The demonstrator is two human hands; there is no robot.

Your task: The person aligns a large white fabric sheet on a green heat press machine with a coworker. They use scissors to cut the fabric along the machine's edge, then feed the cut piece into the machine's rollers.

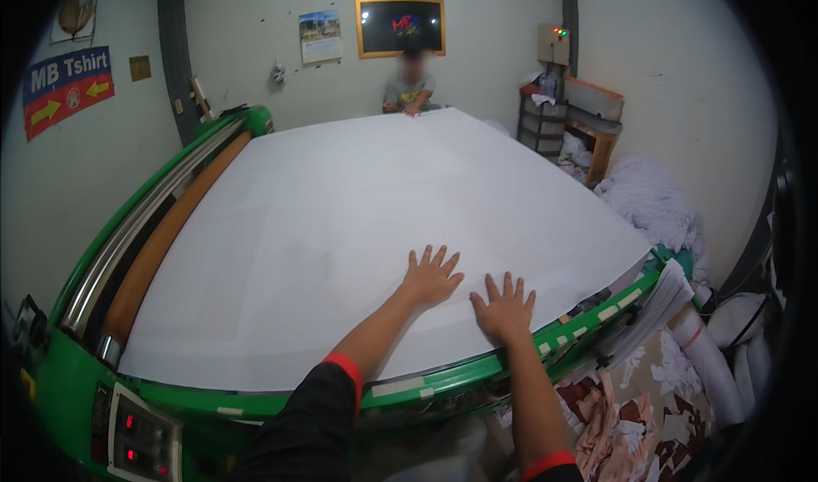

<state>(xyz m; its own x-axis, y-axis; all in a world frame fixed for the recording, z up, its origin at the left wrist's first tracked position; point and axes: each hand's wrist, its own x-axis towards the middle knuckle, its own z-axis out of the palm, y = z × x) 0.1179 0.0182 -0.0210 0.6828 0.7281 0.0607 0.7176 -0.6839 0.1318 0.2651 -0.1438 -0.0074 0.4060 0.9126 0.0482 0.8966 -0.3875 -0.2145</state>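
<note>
A broad white sheet [358, 184] lies spread over the bed of a green machine [213, 404]. My left hand [432, 274] rests flat on it near the middle of the front part, fingers spread. My right hand [503, 310] also lies on the sheet, a little lower and to the right, fingers apart and close to the front edge. Along the left side run a steel roller and a brown padded roller [175, 226], with a control panel [145, 435] at the lower left.
A co-worker [407, 86] is at the far edge, hands on the sheet. Stacked drawers [541, 124], a white cloth heap [648, 205] and a leaning roll [707, 367] stand along the right. Fabric scraps [613, 422] lie on the floor at lower right.
</note>
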